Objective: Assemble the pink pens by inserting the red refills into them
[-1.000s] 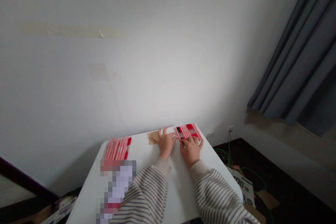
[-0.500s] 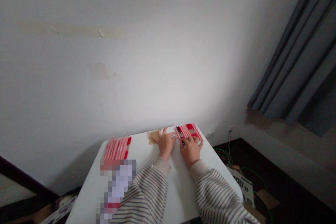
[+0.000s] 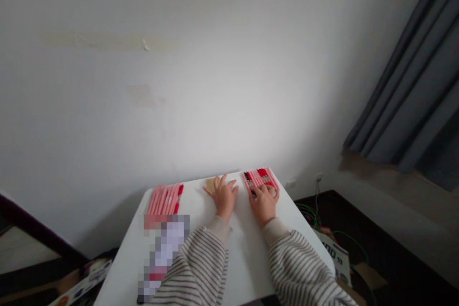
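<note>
Hands at card and pens

Head view: my left hand [image 3: 224, 197] lay spread flat, fingertips touching the tan card [image 3: 210, 184], seemingly pinning it. My right hand [image 3: 265, 203] rested on the far-right pen row [image 3: 260, 178], probably steadying it; I cannot tell whether it pinched.

Dim, soft focus, wide-angle edge distortion

- The left hand [image 3: 224, 196] lies flat on the white desk [image 3: 247, 258], fingers [image 3: 223, 180] spread, over a tan card [image 3: 210, 183].
- The right hand [image 3: 264, 201] rests on the near end of a row of pink pens [image 3: 260, 177] at the desk's far right corner.
- A second pink pen row [image 3: 165, 198] lies far left.
- A grey curtain [image 3: 412, 95] hangs at right.
</note>
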`<state>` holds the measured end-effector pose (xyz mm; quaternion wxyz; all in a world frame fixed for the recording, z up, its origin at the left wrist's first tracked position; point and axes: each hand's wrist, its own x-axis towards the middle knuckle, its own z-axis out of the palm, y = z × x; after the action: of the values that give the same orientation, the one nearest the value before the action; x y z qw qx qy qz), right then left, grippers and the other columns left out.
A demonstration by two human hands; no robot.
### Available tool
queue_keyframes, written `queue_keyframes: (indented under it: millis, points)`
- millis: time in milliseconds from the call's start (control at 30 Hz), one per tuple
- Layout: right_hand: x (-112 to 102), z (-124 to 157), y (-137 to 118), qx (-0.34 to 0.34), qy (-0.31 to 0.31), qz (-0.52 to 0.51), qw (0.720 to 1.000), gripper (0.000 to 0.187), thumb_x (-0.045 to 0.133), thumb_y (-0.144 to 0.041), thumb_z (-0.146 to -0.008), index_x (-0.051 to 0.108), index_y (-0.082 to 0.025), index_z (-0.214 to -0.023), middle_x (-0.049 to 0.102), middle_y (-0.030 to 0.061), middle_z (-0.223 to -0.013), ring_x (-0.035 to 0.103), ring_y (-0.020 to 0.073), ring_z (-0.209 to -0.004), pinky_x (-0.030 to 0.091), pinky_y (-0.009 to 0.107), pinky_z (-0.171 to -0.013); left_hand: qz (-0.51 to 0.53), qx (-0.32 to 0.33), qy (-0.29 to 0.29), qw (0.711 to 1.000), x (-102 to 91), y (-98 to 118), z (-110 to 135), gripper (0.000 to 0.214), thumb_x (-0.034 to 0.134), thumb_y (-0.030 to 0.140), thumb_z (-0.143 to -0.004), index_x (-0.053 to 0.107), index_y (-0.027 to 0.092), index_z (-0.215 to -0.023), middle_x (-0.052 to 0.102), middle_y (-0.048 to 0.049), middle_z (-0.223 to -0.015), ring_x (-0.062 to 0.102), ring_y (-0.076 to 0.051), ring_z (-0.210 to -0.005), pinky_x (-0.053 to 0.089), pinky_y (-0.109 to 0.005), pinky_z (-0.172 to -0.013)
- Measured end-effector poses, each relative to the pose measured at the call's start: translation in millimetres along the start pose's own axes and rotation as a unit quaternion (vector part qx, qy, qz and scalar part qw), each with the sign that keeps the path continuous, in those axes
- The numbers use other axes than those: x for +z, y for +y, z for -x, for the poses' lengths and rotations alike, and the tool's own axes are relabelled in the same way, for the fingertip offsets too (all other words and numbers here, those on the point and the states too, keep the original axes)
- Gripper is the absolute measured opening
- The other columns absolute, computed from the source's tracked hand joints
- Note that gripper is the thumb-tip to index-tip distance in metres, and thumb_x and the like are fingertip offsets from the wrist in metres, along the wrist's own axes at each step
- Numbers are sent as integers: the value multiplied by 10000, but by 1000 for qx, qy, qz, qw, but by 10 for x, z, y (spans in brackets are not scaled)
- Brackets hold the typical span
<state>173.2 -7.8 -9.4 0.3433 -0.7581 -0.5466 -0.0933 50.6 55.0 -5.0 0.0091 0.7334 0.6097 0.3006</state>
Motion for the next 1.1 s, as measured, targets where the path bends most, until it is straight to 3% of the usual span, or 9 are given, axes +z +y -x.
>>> queue_keyframes:
  millis: [167,400,633,833,1100]
  points:
    - [28,-26,-21,-49,-5,-24,999,218,541,-263,-843,700,-274,-992,640,44,-1027,417,259,-1077,177,481,-1031,-23,-25,12,999,-95,-107,120,260,520,377,-843,666,379,-1058,514,-11,-1376,340,-294,-1323,11,-750,-1046]
    - [136,-104,-145,-158,-73,-84,981,327,477,-132,-846,655,-183,-1116,637,61,-1116,456,203,-1078,348,320,-975,-60,-46,16,997,-179,-304,321,336,444,367,-875,627,312,-1152,482,-52,-1407,341,-290,-1346,177,-656,-1097]
    - [245,-89,-319,-243,-111,-71,961,407,402,-73,-861,623,-188,-1183,623,62,-1191,488,194,-1100,368,333,-999,-93,-37,16,995,-285,-385,501,363,411,313,-889,590,251,-1198,485,-73,-1404,354,-271,-1342,280,-543,-1095]
    - [267,15,-325,-276,-157,-57,947,398,424,-93,-872,613,-212,-1202,607,58,-1231,487,179,-1120,409,290,-954,-104,-43,7,994,-303,-366,511,366,403,310,-892,577,232,-1205,523,-82,-1360,412,-274,-1289,315,-531,-1068]
    - [253,18,-303,-277,-163,-49,946,385,445,-111,-875,624,-231,-1194,604,47,-1242,480,173,-1133,409,289,-963,-101,-40,-9,994,-337,-361,528,379,386,319,-895,563,232,-1220,540,-83,-1333,426,-265,-1269,314,-519,-1072]
